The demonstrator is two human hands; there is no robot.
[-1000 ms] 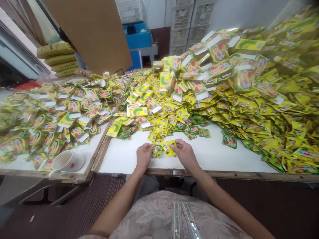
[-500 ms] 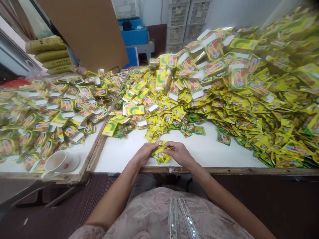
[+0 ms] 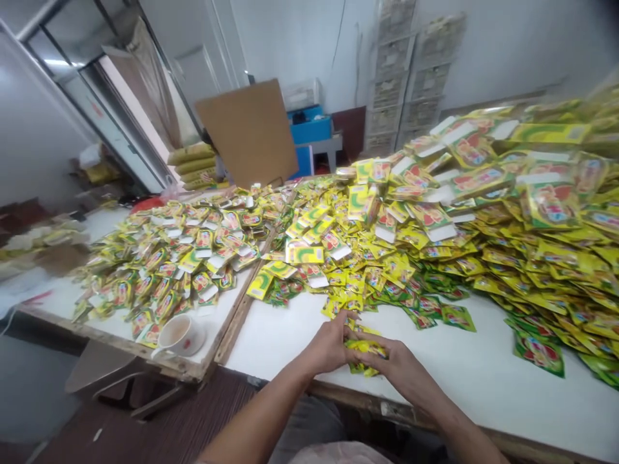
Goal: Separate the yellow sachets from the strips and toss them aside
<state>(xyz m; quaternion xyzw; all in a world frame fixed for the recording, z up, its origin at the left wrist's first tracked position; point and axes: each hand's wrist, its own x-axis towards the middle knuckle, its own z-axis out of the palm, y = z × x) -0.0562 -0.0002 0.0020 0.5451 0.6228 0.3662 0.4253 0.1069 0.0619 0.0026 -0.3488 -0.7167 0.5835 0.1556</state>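
My left hand (image 3: 329, 345) and my right hand (image 3: 396, 366) meet near the front edge of the white table (image 3: 464, 380). Both are closed around a small bundle of yellow sachets (image 3: 363, 351), which shows between the fingers. Just beyond the hands lie loose yellow and green sachets (image 3: 420, 313). A huge pile of yellow packets (image 3: 507, 212) rises behind and to the right.
A second table (image 3: 116, 325) on the left carries more packets (image 3: 184, 258) and a white cup on a saucer (image 3: 178, 335) near its front edge. A cardboard sheet (image 3: 249, 129), blue boxes (image 3: 312, 129) and stacked crates (image 3: 411, 84) stand at the back.
The hands have drawn together and gathered the sachets into a tighter bundle. The camera has tilted up and swung left, showing more of the room.
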